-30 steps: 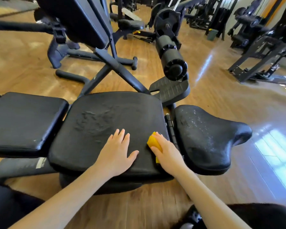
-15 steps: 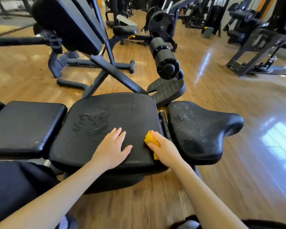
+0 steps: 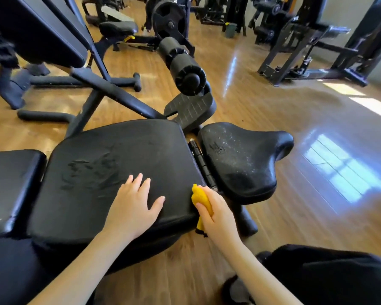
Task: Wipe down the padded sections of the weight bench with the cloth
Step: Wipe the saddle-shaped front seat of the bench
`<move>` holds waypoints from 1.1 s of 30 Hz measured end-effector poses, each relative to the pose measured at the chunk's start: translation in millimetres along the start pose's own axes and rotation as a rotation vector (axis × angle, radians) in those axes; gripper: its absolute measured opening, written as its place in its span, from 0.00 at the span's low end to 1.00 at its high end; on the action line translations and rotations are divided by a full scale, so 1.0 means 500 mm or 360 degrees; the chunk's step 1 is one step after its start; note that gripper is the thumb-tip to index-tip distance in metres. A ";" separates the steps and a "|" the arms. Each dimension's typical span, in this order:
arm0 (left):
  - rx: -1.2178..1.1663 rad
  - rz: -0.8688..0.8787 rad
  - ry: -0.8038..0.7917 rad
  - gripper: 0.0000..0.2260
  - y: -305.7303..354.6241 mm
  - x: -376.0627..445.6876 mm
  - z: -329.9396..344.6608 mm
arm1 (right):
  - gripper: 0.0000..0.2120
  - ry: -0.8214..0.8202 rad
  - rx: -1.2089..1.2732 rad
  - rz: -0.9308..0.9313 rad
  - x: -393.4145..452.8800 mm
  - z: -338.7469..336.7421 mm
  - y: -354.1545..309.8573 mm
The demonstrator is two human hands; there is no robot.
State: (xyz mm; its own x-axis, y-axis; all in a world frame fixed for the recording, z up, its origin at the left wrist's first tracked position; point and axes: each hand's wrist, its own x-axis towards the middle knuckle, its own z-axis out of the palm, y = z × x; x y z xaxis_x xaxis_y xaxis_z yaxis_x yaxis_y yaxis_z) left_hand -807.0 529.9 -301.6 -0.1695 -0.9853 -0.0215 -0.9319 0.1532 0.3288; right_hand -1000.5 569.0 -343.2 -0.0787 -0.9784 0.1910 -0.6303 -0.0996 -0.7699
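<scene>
A black weight bench lies across the view in three padded sections. The middle pad (image 3: 110, 164) shows damp smears near its centre. My left hand (image 3: 133, 205) rests flat on its near right part, fingers spread. My right hand (image 3: 216, 213) grips a yellow cloth (image 3: 199, 198) against the middle pad's right edge, beside the hinge (image 3: 201, 161). The saddle-shaped seat pad (image 3: 240, 159) to the right carries pale specks. The left pad (image 3: 7, 186) is partly cut off by the frame.
A foam roller (image 3: 183, 67) and a ribbed footplate (image 3: 189, 108) rise behind the seat. Another bench's frame (image 3: 92, 89) stands at the back left. Several machines (image 3: 312, 45) line the far wall on the wooden floor (image 3: 295, 119). My dark-clothed knees sit at both bottom corners.
My right hand with the cloth has slid to the middle pad's right edge and down over its side. The left hand stays flat on the pad. The camera has shifted slightly.
</scene>
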 end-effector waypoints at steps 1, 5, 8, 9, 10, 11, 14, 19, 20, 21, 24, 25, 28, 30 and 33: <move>-0.0005 0.0008 0.0003 0.29 0.000 0.000 -0.001 | 0.28 0.0032 0.0035 -0.0003 -0.011 0.001 0.006; -0.0036 0.0020 -0.0022 0.28 0.013 0.000 -0.001 | 0.20 0.0039 0.0190 -0.0074 -0.033 -0.010 0.031; -0.0074 0.0128 -0.0065 0.27 0.045 0.016 0.000 | 0.19 0.0151 0.0129 -0.0129 -0.011 -0.050 0.043; -0.0038 0.0197 -0.0079 0.28 0.058 0.025 0.002 | 0.19 0.0225 0.0033 -0.0189 0.004 -0.071 0.044; 0.0025 0.0277 -0.0085 0.28 0.070 0.035 0.004 | 0.20 0.0285 -0.0088 -0.0241 0.021 -0.094 0.046; 0.0090 0.0353 -0.0092 0.29 0.081 0.045 0.008 | 0.20 0.0317 -0.0223 -0.0263 0.039 -0.117 0.047; 0.0133 0.0439 -0.0183 0.29 0.089 0.062 0.021 | 0.19 0.0269 -0.0721 -0.0293 0.081 -0.155 0.070; 0.0114 0.0450 -0.0181 0.28 0.084 0.068 0.029 | 0.17 -0.0016 -0.1082 -0.0325 0.097 -0.126 0.136; 0.0134 0.0459 -0.0180 0.29 0.084 0.068 0.030 | 0.17 -0.0025 -0.1029 -0.0282 0.106 -0.120 0.137; 0.0146 0.0462 -0.0179 0.30 0.085 0.069 0.032 | 0.16 -0.0032 -0.0984 -0.0244 0.117 -0.115 0.135; 0.0150 0.0469 -0.0193 0.30 0.084 0.069 0.034 | 0.19 -0.0085 -0.0992 -0.0226 0.154 -0.100 0.119; 0.0144 0.0472 -0.0196 0.30 0.083 0.069 0.034 | 0.19 -0.0113 -0.1004 -0.0232 0.169 -0.097 0.115; 0.0073 0.0477 -0.0164 0.34 0.081 0.072 0.033 | 0.19 -0.0199 -0.1021 -0.0221 0.225 -0.092 0.100; 0.0018 0.0475 -0.0163 0.35 0.078 0.077 0.033 | 0.20 -0.0244 -0.1009 -0.0168 0.273 -0.088 0.088; -0.0019 0.0478 -0.0196 0.29 0.067 0.093 0.032 | 0.21 -0.0316 -0.0972 -0.0064 0.352 -0.074 0.073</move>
State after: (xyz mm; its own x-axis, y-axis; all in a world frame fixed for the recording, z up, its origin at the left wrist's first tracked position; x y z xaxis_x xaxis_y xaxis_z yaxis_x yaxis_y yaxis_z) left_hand -851.3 490.6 -306.6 -0.4748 -0.8794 -0.0354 -0.8304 0.4343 0.3490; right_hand -1066.0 399.9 -315.2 0.0620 -0.9968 0.0510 -0.9607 -0.0734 -0.2676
